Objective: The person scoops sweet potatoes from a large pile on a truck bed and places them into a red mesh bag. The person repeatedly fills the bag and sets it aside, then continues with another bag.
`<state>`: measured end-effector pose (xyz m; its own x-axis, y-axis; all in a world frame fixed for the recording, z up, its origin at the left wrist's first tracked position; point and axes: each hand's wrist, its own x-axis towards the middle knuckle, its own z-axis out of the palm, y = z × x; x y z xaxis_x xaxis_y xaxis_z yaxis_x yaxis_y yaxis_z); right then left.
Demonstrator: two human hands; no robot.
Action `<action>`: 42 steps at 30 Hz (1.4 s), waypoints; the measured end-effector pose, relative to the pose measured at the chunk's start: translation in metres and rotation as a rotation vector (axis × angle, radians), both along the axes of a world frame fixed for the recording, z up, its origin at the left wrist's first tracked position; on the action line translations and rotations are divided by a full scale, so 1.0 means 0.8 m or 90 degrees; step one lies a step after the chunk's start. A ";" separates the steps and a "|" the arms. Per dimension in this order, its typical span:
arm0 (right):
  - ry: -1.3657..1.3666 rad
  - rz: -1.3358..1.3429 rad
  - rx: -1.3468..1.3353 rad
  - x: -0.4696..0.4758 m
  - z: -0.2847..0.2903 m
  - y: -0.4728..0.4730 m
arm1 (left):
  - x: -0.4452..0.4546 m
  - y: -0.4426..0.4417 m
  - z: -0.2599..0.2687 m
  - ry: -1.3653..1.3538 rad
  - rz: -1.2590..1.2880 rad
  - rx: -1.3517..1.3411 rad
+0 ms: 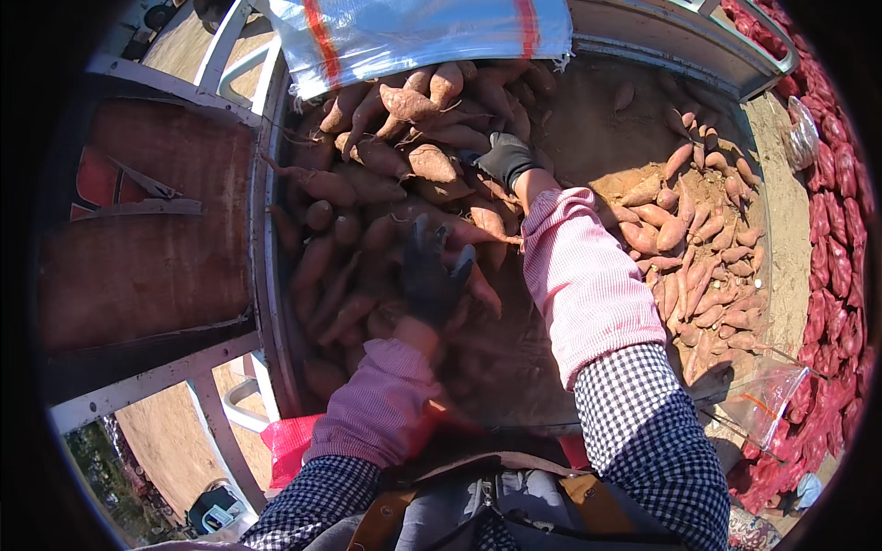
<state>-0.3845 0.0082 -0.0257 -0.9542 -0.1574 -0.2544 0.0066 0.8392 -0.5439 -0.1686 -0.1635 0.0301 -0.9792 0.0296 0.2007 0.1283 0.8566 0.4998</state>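
A large heap of sweet potatoes [372, 158] lies before me on a metal-edged sorting table [586, 131]. My left hand [434, 279], in a dark glove, hovers low over the shaded near part of the heap. Its fingers are spread and slightly blurred, and nothing shows between them. Farther out, my right hand [508, 160], also gloved, reaches into the right side of the heap. Its fingertips touch a long sweet potato [458, 136]; whether they grip it is hidden.
A white woven sack [420, 38] with red stripes covers the heap's far end. Smaller sweet potatoes [689, 234] are spread at right. Beyond the table's edge lie many filled red mesh bags [837, 241]. At left stands a metal frame [155, 351] with a reddish-brown panel [145, 268].
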 end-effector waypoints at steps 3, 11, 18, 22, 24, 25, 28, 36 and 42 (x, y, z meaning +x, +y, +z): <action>-0.117 -0.129 -0.085 0.031 -0.048 0.014 | 0.013 -0.005 -0.029 0.044 -0.056 -0.014; -0.096 0.030 -0.155 0.242 -0.049 0.005 | 0.070 -0.036 -0.044 -0.158 -0.196 -0.064; 0.306 -0.233 -0.163 0.308 0.021 -0.016 | 0.030 -0.038 0.002 -0.024 0.012 0.167; 0.021 -0.219 -0.231 0.174 0.016 -0.044 | -0.048 -0.058 -0.008 -0.055 0.223 0.160; -0.098 -0.150 -0.121 0.112 0.021 -0.057 | -0.082 -0.063 -0.010 -0.110 0.228 0.082; -0.147 -0.079 -0.054 0.088 0.032 -0.065 | -0.093 -0.067 -0.013 -0.137 0.200 0.020; -0.177 0.036 0.021 0.071 0.021 -0.083 | -0.093 -0.096 -0.025 -0.170 0.017 -0.196; 0.000 -0.124 -0.289 0.239 -0.086 -0.097 | -0.018 -0.134 -0.078 0.007 -0.067 -0.171; 0.002 -0.031 -0.180 0.315 0.018 -0.088 | 0.008 -0.083 -0.040 -0.188 0.099 0.054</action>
